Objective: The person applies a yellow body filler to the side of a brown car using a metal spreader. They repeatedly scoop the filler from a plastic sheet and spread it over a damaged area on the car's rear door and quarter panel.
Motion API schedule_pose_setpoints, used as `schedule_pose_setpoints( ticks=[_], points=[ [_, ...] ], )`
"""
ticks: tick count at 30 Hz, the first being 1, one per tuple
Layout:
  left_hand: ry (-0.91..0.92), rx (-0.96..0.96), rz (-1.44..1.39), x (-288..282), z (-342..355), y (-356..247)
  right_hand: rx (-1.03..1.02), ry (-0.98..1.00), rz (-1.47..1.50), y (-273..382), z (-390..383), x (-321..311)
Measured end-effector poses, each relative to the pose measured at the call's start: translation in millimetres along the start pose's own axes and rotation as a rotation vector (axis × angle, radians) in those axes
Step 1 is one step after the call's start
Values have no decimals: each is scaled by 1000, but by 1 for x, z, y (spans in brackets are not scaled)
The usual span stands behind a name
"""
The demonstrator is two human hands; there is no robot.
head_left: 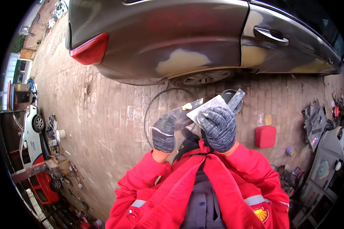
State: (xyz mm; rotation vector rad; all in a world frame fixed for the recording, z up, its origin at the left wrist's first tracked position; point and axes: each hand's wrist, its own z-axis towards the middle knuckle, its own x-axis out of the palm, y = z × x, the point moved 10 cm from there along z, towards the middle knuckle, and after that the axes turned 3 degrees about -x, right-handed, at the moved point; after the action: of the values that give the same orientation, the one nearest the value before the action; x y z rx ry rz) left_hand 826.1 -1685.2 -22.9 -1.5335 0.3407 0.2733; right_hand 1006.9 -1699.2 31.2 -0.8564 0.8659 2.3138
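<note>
My left hand [164,133], in a grey knit glove, grips a dark flat metal plate [182,115]. A small dab of cream-coloured putty [187,107] sits near the plate's upper edge. A pale, flat putty spreader [209,108] is held in my gloved right hand [218,128], its edge close to the plate. Beyond that hand, a grey metal strip [237,98] lies across a round dark can [229,95]. Ahead stands a dark car, its rear fender [141,42] carrying a beige filler patch [182,61] above the wheel.
Further beige patches mark the car door [253,56]. A thin dark hose [147,114] curves over the brick paving [103,126]. On the right are a red stool [265,136], a purple roll [290,151] and a grey vehicle [326,164]. A white car [31,133] and clutter stand left.
</note>
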Motion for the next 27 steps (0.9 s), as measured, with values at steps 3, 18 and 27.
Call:
schedule_pose_setpoints(
  ticks=[3,18,27],
  points=[
    [58,153,201,27,24,-32,20,-33,49,-28,5,-12],
    [-4,6,-124,81,158,-88,183,124,193,-162,15,-67],
    [114,116,7,99,207,-81,522,-443,285,-266,-19,-119]
  ],
)
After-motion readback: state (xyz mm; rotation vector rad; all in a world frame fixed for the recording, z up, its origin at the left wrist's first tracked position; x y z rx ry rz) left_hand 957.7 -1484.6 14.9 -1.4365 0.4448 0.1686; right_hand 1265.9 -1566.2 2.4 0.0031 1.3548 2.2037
